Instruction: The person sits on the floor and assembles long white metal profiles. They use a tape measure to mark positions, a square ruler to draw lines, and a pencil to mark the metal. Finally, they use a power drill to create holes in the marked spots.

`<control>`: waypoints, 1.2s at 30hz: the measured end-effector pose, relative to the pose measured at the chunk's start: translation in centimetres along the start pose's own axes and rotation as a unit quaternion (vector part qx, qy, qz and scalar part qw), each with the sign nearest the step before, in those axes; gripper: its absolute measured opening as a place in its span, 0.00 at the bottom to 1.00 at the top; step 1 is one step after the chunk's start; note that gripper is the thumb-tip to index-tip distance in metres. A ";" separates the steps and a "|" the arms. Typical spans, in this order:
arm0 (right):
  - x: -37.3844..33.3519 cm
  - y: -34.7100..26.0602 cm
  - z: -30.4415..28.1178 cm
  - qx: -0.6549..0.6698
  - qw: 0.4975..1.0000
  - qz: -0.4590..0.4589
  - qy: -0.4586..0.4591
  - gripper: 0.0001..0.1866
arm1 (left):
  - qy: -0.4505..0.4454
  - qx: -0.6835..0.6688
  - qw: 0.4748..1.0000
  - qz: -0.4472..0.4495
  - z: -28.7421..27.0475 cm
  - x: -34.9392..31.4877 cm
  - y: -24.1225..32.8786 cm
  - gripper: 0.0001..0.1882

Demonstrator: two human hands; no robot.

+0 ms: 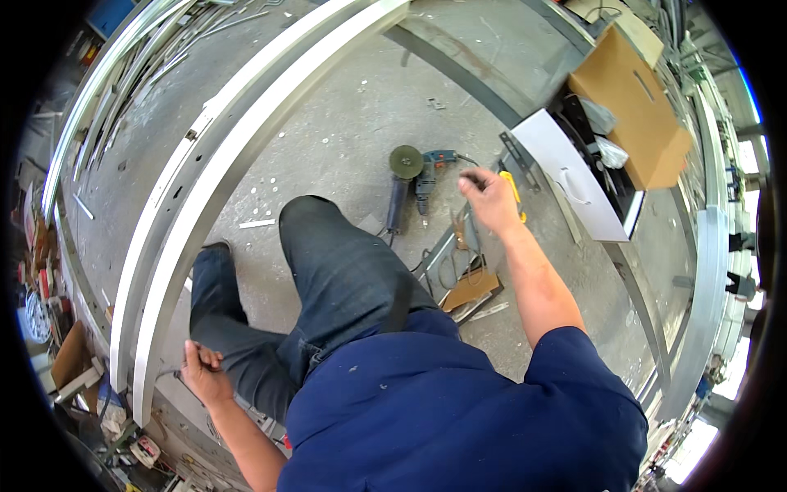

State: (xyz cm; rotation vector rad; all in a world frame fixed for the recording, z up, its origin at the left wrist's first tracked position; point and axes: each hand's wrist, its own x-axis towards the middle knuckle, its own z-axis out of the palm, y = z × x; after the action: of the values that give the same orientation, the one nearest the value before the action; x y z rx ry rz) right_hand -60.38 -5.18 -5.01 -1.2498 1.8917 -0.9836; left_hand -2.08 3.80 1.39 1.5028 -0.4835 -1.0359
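Down on the concrete floor (344,123), just ahead of the bent knee: angle grinder (402,184) with a green disc, lying flat, touching or nearly touching a blue drill (432,176) beside it. Right hand (490,197) directly to their right, above the floor, fingers half curled and loosely spread, apparently closed on nothing; hard to tell whether it brushes a cord. Just beyond the knuckles, a yellow tool (515,197), partly hidden.

Left hand (201,373) well apart from all that, low at the near end of a long white metal frame (205,189), fisted tight around a thin grey piece (170,374) that sticks out toward the frame; cannot tell what kind of piece.

Judging from this: a reach among the power tools, one hand steadying at the frame end. Any pick-up from here calls for lowering the right hand, opening wider, and closing on a tool's body rather than the disc or the cable.

Further out: a scrap of cardboard (473,287) and loose wire by the thigh, a white drawer-like box (574,176) with a handle, a brown cardboard carton (635,115) behind it. Dusty grey floor, speckled with chips and offcuts. Bundled metal profiles (139,57) at upper left, cluttered oddments along the left edge, daylight at far right.
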 end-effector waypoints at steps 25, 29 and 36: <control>10.6 23.7 27.1 -0.176 0.871 0.427 -0.167 0.50 | 0.383 0.353 0.854 -0.017 -16.8 7.2 1.5 0.20; 11.6 24.6 29.2 -0.212 0.882 0.413 -0.083 0.52 | 0.431 0.352 0.822 -0.123 -19.3 4.3 -2.9 0.26; 14.3 29.3 29.6 -0.151 0.885 0.440 0.006 0.41 | 0.339 0.347 0.863 -0.144 -19.1 8.9 -1.8 0.38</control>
State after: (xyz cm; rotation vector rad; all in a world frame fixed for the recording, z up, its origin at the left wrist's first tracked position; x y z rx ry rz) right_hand -53.34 -17.68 -46.59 -0.3893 2.3205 -0.2082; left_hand 17.67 8.11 -4.77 2.5094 -0.1108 -0.4739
